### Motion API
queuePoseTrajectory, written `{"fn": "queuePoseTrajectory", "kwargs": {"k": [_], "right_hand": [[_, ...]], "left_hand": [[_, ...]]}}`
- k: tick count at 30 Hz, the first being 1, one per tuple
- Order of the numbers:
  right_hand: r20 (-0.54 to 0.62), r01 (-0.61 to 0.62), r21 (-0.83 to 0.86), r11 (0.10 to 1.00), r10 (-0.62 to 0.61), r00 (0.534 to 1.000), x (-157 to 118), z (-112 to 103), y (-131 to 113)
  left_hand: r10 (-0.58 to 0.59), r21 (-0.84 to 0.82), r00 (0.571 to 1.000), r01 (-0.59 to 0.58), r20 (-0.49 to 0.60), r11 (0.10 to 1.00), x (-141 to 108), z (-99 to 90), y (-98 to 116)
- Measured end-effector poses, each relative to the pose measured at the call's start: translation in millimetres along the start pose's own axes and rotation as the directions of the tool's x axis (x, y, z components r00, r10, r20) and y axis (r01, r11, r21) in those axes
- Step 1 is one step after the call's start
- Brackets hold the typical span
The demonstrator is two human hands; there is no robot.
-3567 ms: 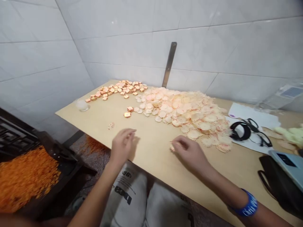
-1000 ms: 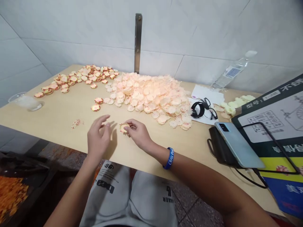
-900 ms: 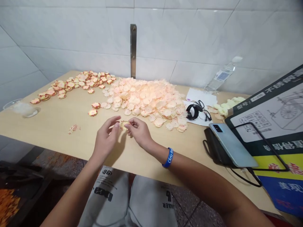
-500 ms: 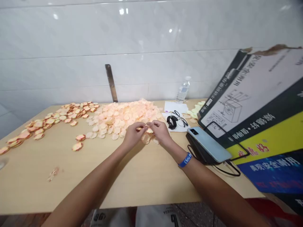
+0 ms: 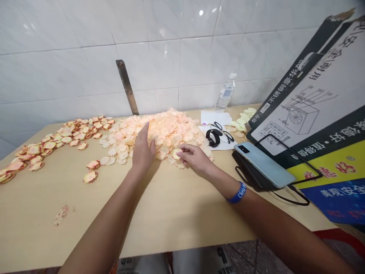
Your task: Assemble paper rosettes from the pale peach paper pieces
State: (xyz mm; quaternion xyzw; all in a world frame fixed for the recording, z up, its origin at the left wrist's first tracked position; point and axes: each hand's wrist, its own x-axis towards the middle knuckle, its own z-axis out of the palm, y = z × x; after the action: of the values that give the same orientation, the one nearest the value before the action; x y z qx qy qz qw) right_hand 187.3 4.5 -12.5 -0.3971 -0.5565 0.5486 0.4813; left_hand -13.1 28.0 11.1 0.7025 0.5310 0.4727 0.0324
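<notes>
A heap of thin, pale pink scalloped petal discs (image 5: 165, 125) lies on the table in front of me. At its near left side, my left hand (image 5: 142, 150) is held edge-on with fingers extended and thumb apart, nothing visible in it. My right hand (image 5: 195, 159) pinches a pale yellow, flower-shaped disc with a serrated rim (image 5: 176, 153) between thumb and fingers, at the near edge of the heap. Whether it is one disc or a few stacked, I cannot tell. Small stacks of red-edged discs (image 5: 67, 139) spread along the left, with two stacks (image 5: 90, 176) set apart nearer me.
Glasses (image 5: 225, 133) and a black watch (image 5: 213, 137) lie on white paper, before a water bottle (image 5: 226, 93). A phone (image 5: 265, 163) rests on a black object at right, beside leaning printed cardboard (image 5: 302, 110). A metal strip (image 5: 127, 87) leans on the wall. Small scraps (image 5: 61, 215) lie at left.
My hands, together over the heap's near edge before, have separated. The left moved left and up and opened; the right keeps a pinch on a disc. The view has shifted slightly.
</notes>
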Motion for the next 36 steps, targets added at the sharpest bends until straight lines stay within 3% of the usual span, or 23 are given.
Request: {"fn": "queuePoseTrajectory", "kwargs": {"k": [6,10,12,14,17,19,22,23,25,27,29,32,36], "right_hand": [[-0.008,0.028,-0.113,0.993,-0.029,1.000,-1.6,2.0,-3.6],[-0.081,0.058,-0.098,0.994,-0.066,0.995,1.7,-0.5,-4.0],[-0.101,0.056,-0.088,0.995,-0.065,0.993,2.8,-1.6,-4.5],[-0.091,0.047,-0.076,0.996,-0.054,0.994,3.2,-2.6,-5.3],[-0.031,0.054,-0.081,0.995,-0.056,0.998,3.2,-4.6,-6.4],[-0.011,0.080,-0.094,0.992,-0.081,0.997,3.3,-6.3,-6.6],[-0.019,0.075,-0.097,0.992,-0.078,0.997,3.7,-8.6,-6.4],[-0.020,0.048,-0.093,0.995,-0.050,0.999,4.0,-9.0,-6.0],[-0.014,-0.003,-0.070,0.998,0.002,1.000,4.9,-9.0,-4.9],[-0.010,-0.011,-0.022,1.000,0.011,1.000,5.9,-8.1,-3.4],[-0.018,0.018,0.026,1.000,-0.017,1.000,6.7,-7.1,-2.1],[-0.036,0.033,0.020,0.999,-0.032,0.999,6.6,-6.3,-1.5],[-0.090,0.023,-0.043,0.999,-0.027,0.996,4.9,-6.4,-3.0]], "left_hand": [[0.207,0.024,0.978,-0.207,0.034,0.978,-14.8,4.5,22.0],[0.298,-0.086,0.942,-0.288,0.155,0.954,-26.8,8.2,39.1],[0.213,-0.161,0.949,-0.179,0.232,0.971,-32.5,13.3,46.6],[0.038,-0.243,0.958,0.034,0.286,0.969,-35.2,18.1,51.7],[-0.180,-0.358,0.931,0.293,0.317,0.886,-28.9,18.8,48.5],[-0.295,-0.410,0.926,0.370,0.237,0.833,-18.1,13.0,36.3],[-0.453,-0.391,0.889,0.395,-0.065,0.831,-0.1,-0.5,10.5],[-0.418,-0.335,0.897,0.353,-0.144,0.874,4.1,-4.1,3.0],[-0.273,-0.191,0.943,0.236,-0.192,0.953,8.1,-7.1,-6.9],[-0.120,-0.051,0.982,0.114,-0.148,0.992,6.1,-3.8,-9.3],[-0.017,0.050,0.994,0.022,-0.105,0.998,0.2,3.0,-5.3],[0.132,0.072,0.989,-0.127,-0.064,0.989,-10.3,11.8,7.1],[0.336,0.007,0.942,-0.336,0.007,0.942,-19.7,17.1,23.2]]}}
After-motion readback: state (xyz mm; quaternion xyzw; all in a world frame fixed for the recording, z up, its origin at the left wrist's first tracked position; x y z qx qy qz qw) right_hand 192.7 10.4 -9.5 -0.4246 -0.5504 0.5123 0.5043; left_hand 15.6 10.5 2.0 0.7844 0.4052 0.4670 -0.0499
